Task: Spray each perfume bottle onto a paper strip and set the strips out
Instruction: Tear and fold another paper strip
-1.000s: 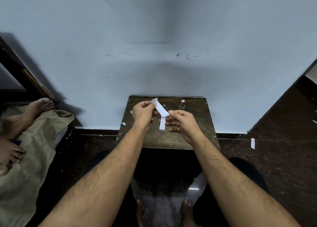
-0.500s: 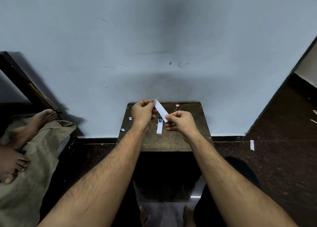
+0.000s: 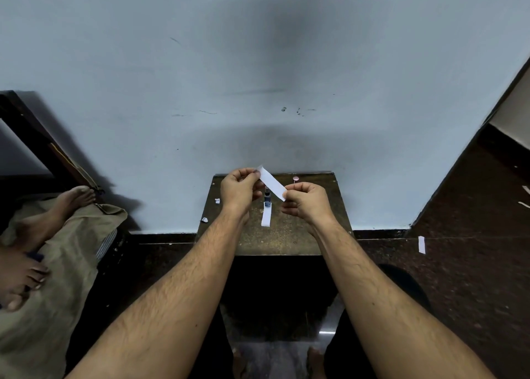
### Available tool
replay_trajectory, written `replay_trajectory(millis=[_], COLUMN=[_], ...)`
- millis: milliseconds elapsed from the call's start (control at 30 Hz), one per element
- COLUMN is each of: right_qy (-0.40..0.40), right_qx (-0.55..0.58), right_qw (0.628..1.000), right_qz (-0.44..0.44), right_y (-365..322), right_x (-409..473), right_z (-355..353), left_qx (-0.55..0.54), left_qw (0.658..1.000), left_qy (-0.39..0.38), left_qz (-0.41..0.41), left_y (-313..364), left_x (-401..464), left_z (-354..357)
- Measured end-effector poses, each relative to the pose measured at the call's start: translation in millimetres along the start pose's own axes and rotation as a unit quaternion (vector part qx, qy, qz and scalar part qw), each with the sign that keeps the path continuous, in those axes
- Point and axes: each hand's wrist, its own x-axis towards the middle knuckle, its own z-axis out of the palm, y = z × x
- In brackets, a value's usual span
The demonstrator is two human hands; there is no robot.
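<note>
Head view: a person seated before a small dark table (image 3: 275, 239) set against a pale wall.
Left hand (image 3: 239, 190): raised over the table's far left part; thumb and fingertips pinch the far, upper end of a held paper strip (image 3: 272, 182).
Right hand (image 3: 307, 202): raised over the table's right part; thumb and curled fingers pinch the strip's near, lower end.
Strip axis: the long axis runs on a diagonal from upper left to lower right, spanning the gap between the two hands, clear of the table.
Blue bottle (image 3: 267, 198): stands upright on the table directly beneath the held strip, between the two hands; each hand seems about equally near.
Pink-capped bottle (image 3: 295, 178): stands near the table's far edge, just beyond the right hand, which hides most of it.
Second strip (image 3: 266, 217): lies flat on the table, its far end at the foot of the blue bottle, its long axis pointing toward the person.
Loose strip (image 3: 421, 244): lies on the dark floor, well apart to the right.
Judged step: readying a strip; a spray would require one hand to release and reach down for a bottle.
Periphery: another person's bare feet (image 3: 37, 235) rest on a tan cloth at far left.
</note>
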Motion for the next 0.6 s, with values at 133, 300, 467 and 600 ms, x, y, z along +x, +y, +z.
replay_trajectory(millis=[133, 300, 467, 600], right_qy=[0.045, 0.039, -0.006, -0.016], right_qx=[0.009, -0.01, 0.001, 0.02], right_qw=[0.999, 0.999, 1.0, 1.0], right_qz=[0.003, 0.0, 0.013, 0.005], right_y=[1.7, 5.5, 8.4, 7.7], right_x=[4.6, 9.6, 15.2, 19.6], right_z=[0.0, -0.2, -0.8, -1.9], left_qx=[-0.042, -0.063, -0.052, -0.054], left_qw=[0.999, 0.996, 0.997, 0.997], left_qy=[-0.011, -0.021, -0.02, -0.019], left_qz=[-0.02, -0.057, -0.057, -0.057], left_y=[-5.9, -15.5, -19.6, -19.7], left_x=[2.3, 11.1, 20.3, 27.2], left_z=[2.3, 5.3, 7.0, 6.4])
